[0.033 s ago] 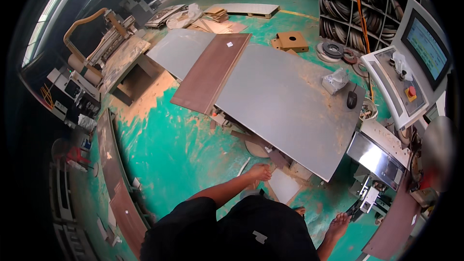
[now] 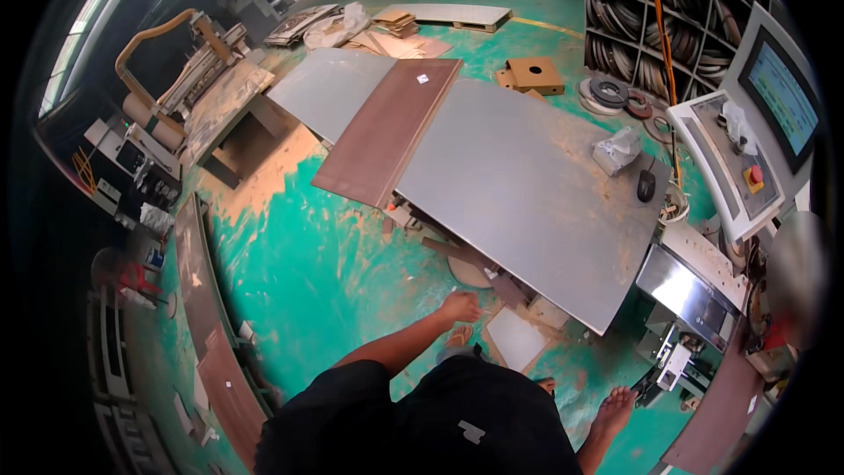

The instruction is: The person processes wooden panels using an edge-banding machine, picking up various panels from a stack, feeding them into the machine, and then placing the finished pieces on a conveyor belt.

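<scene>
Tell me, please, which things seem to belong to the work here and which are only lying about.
Probably part of the work:
- large grey tabletop
- brown panel along its left edge
- metal machine near the right hand

Probably just lying about:
- holed brown box
- coiled strips
- stacked boards in the background

Windows [image 2: 77, 40] glow upper left, glare whitens a metal panel [image 2: 686, 290], straight edges bend.

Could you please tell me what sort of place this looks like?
Probably a woodworking or panel-furniture workshop: a large brown panel, coiled strips stored at upper right, and a machine's control screen suggest it.
</scene>
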Demonstrator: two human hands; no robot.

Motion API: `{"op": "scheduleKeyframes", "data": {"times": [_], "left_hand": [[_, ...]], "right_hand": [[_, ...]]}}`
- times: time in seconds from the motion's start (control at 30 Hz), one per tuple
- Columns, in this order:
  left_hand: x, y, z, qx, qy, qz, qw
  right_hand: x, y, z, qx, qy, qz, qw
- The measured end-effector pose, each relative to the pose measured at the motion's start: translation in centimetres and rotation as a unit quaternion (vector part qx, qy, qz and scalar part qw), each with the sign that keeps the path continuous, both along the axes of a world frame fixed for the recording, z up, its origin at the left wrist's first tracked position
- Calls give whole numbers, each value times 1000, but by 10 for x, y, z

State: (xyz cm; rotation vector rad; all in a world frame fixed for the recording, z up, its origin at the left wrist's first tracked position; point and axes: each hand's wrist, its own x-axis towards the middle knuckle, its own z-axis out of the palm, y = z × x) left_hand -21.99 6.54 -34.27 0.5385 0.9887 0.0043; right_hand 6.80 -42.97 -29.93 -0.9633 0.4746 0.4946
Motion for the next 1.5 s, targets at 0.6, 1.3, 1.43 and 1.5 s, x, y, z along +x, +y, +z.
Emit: {"op": "scheduleKeyframes", "data": {"times": [0.6,1.3,1.43,1.5], "left_hand": [[-238,508,113,592,514,-36,620],[-94,75,13,52,-82,-93,991],[-119,74,39,-106,-85,-101,986],[-139,109,59,-97,-55,58,992]], "right_hand": [[-223,253,99,-227,58,230,945],[-214,476,27,57,2,212,976],[-195,390,41,-90,16,121,988],[-186,325,18,-135,5,90,987]]}}
